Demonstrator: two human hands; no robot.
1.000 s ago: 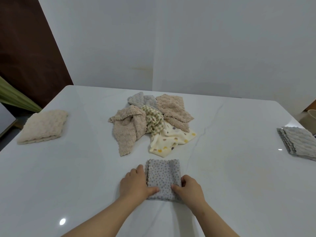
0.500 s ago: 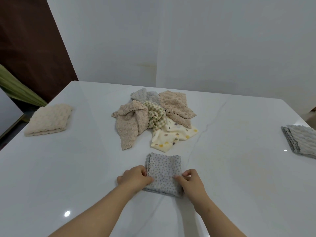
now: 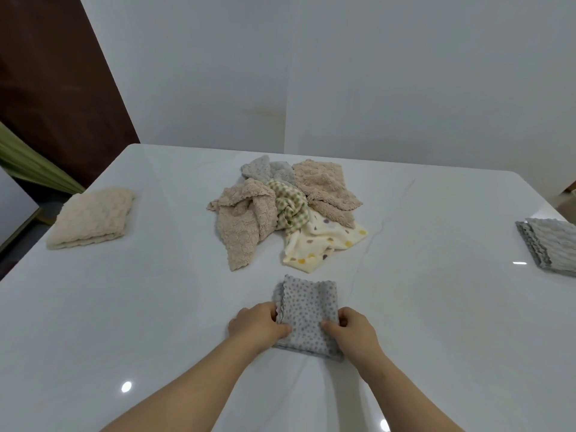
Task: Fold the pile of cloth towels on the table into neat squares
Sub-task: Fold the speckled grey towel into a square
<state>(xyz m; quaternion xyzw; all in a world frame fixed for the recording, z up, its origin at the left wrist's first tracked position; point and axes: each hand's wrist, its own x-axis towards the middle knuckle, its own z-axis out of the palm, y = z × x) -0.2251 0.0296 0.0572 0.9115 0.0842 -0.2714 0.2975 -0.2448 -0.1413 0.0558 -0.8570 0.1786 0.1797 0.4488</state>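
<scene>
Item under inspection: the grey dotted towel (image 3: 307, 316), folded to a rough square. It lies on the white table (image 3: 149, 307) directly in front of me, just short of the pile (image 3: 280, 194).

Grip: my left hand (image 3: 257, 325) pinches the left edge, thumb on top and fingers curled at the scalloped hem. My right hand (image 3: 353, 333) pinches the right edge likewise. Both are closed on cloth. I cannot tell whether the near edge is lifted clear of the top.

Handling, in my judgement: the fabric is thin, soft and light, with no stiffness of its own. It should keep a crease only if pressed, and the layers will likely slip apart if dragged by one side across this glossy top. The best hold is at the two near corners, with all layers pinched together. The left hem shows layers slightly out of line and wants squaring.

Pile: a tan fleecy cloth (image 3: 243, 222), a green checked cloth (image 3: 290, 207) and a spotted cream cloth (image 3: 324, 244), all crumpled. A folded cream towel (image 3: 92, 216) sits well apart at far left, and a folded grey ribbed towel (image 3: 548, 244) at the right edge.

Markings: no brand, label or legible writing found.
</scene>
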